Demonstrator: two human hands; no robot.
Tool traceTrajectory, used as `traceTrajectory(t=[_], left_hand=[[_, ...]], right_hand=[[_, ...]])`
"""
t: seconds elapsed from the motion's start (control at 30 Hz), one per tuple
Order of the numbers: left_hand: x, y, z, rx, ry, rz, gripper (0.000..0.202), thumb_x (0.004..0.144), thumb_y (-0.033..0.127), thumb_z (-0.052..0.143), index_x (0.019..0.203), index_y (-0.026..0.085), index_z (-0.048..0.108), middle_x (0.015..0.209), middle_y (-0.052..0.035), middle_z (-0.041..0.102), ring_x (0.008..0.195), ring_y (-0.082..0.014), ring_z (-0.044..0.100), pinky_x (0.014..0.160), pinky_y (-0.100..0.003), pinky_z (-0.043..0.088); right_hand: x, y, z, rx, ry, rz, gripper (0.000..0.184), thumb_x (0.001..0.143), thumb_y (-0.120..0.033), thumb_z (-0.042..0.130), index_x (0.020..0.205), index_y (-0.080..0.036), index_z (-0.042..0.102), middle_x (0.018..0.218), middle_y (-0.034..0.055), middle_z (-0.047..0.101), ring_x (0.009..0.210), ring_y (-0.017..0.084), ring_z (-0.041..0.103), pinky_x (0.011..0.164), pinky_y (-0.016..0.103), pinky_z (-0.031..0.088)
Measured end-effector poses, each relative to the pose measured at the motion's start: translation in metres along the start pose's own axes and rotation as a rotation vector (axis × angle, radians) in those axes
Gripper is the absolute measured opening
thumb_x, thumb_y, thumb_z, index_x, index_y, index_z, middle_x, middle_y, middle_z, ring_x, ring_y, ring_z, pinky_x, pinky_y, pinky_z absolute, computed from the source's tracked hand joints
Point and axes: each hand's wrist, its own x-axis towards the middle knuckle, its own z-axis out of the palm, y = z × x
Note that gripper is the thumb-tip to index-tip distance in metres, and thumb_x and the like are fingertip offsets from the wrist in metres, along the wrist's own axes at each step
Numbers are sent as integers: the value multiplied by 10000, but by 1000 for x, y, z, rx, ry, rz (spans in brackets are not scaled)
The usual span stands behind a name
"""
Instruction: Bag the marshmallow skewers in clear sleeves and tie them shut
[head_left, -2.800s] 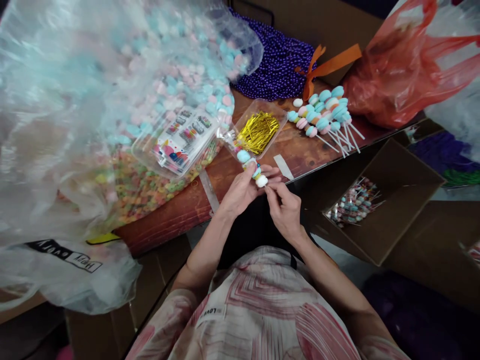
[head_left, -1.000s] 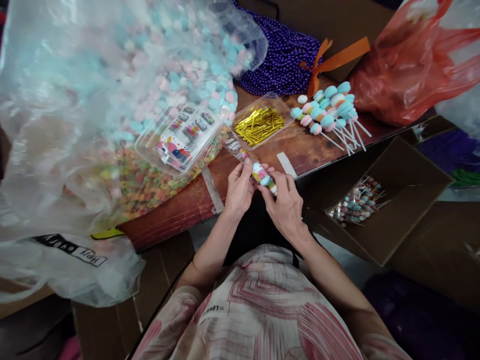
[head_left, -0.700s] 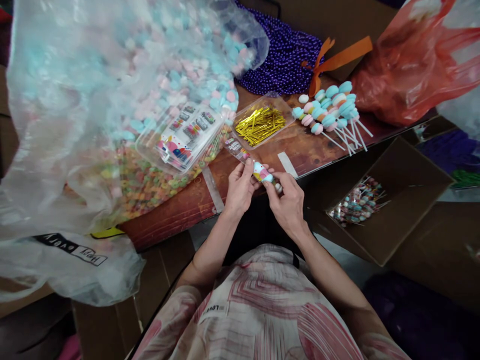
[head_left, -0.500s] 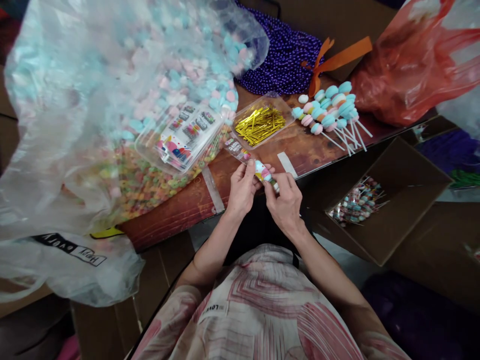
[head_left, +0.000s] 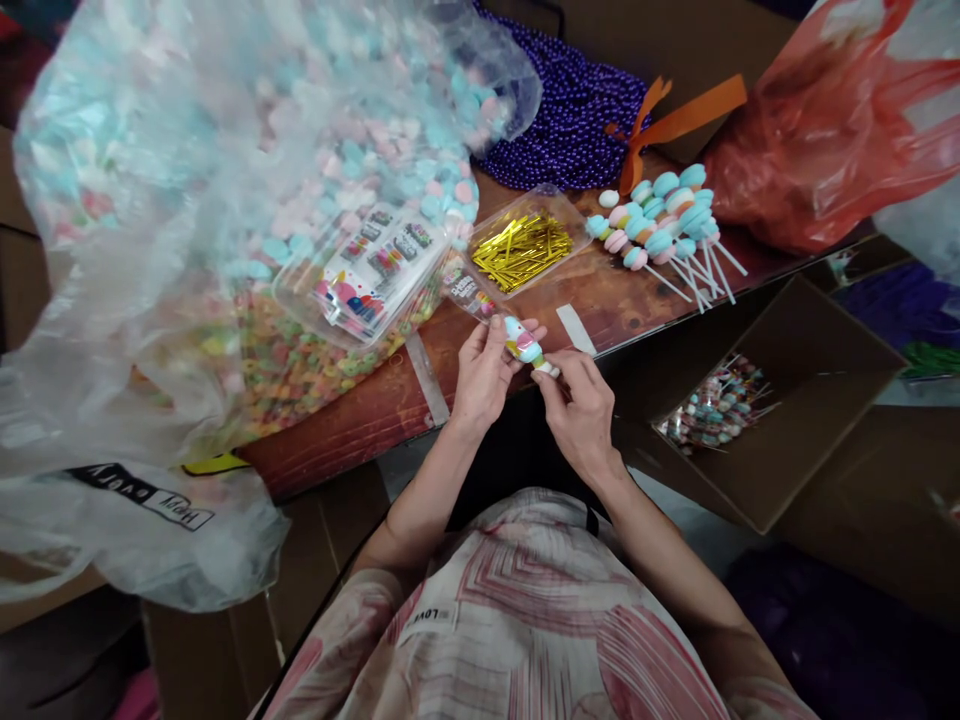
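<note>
Between my hands, over the table's near edge, is a candy skewer [head_left: 526,346] of blue, pink, yellow and white pieces, partly inside a clear printed plastic bag [head_left: 469,290]. My left hand [head_left: 484,372] pinches the bag around the skewer, thumb on top. At the skewer's lower end, my right hand [head_left: 579,400] has thumb and finger closed by the white piece; the stick is hidden. Ahead lie a tray of gold twist ties [head_left: 523,250] and a clear box of flat printed bags [head_left: 382,265]. More candy skewers [head_left: 660,225] are piled to the right.
A big clear sack of pastel candies [head_left: 337,150] covers the left side, above ring-shaped candies [head_left: 292,385]. Purple bead strings [head_left: 562,110] and a red plastic bag [head_left: 817,150] stand behind. Lower right, a cardboard box [head_left: 817,390] holds wrapped skewers [head_left: 716,405].
My right hand has shifted slightly right and down along the skewer, uncovering more of its lower pieces. The fingers of my left hand have spread a little behind the bag.
</note>
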Motion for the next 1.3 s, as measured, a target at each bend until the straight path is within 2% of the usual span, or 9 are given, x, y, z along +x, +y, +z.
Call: traceTrajectory(t=[0.3, 0.43, 0.53, 0.63, 0.7, 0.83, 1.0, 1.13, 1.3], left_hand=[[-7, -10, 1, 11, -33, 46, 326, 868, 475, 720, 921, 163, 643, 968, -83, 787, 1105, -242, 730, 969, -356, 560], [-4, -6, -2, 5, -31, 27, 375, 908, 529, 648, 912, 154, 663, 983, -100, 784, 1131, -255, 720, 966, -364, 563], [1, 0, -5, -10, 8, 55, 382, 908, 543, 641, 894, 162, 659, 965, -93, 783, 1134, -260, 720, 958, -363, 565], [4, 4, -6, -27, 10, 71, 354, 901, 527, 658, 883, 173, 650, 933, -77, 781, 1137, -257, 719, 965, -362, 558], [3, 5, -5, -9, -18, 58, 323, 901, 499, 671, 890, 177, 649, 930, -72, 779, 1153, -254, 713, 967, -354, 553], [-3, 2, -2, 27, -68, 56, 252, 892, 429, 704, 898, 183, 649, 901, -54, 771, 1139, -243, 718, 954, -332, 551], [-12, -5, 1, 69, -172, -3, 220, 875, 402, 724, 887, 190, 666, 878, -44, 767, 1105, -238, 729, 956, -339, 561], [-17, -2, -1, 79, -232, -90, 295, 884, 474, 695, 920, 182, 693, 990, -91, 784, 1156, -263, 706, 953, -356, 570], [-6, 17, -5, 53, -137, -77, 382, 904, 534, 645, 957, 160, 701, 1063, -128, 783, 1188, -278, 694, 993, -398, 556]], right_hand=[[-1, -5, 19, -59, 44, -95, 234, 1007, -245, 487, 1082, -205, 705, 1047, 115, 662, 970, 215, 661, 888, 368, 570], [4, -5, 12, 50, -2, -31, 164, 974, -283, 573, 1066, -224, 695, 1017, 83, 665, 920, 203, 665, 839, 352, 577], [2, -4, 1, 81, -85, 16, 228, 951, -305, 610, 1158, -223, 660, 1032, 77, 681, 818, 185, 660, 763, 334, 570], [-3, -2, -9, 70, -117, 77, 126, 970, -287, 564, 1013, -220, 661, 785, 11, 665, 641, 146, 605, 661, 282, 522], [-6, -1, -10, 64, -110, 85, 167, 981, -278, 532, 871, -218, 643, 653, -24, 598, 558, 122, 544, 607, 256, 478], [-11, 0, -2, 90, -65, 29, 208, 983, -282, 510, 836, -211, 639, 663, -17, 597, 553, 112, 525, 598, 251, 470], [-9, -1, 8, 129, 2, -29, 222, 985, -263, 477, 855, -203, 646, 767, 34, 676, 647, 139, 613, 657, 273, 511], [-2, -4, 6, 178, -10, 34, 226, 986, -289, 472, 862, -207, 642, 697, 4, 632, 583, 127, 571, 620, 270, 496], [0, -3, 1, 225, -33, 87, 215, 972, -317, 520, 836, -205, 643, 652, -24, 573, 555, 112, 511, 595, 261, 453]])
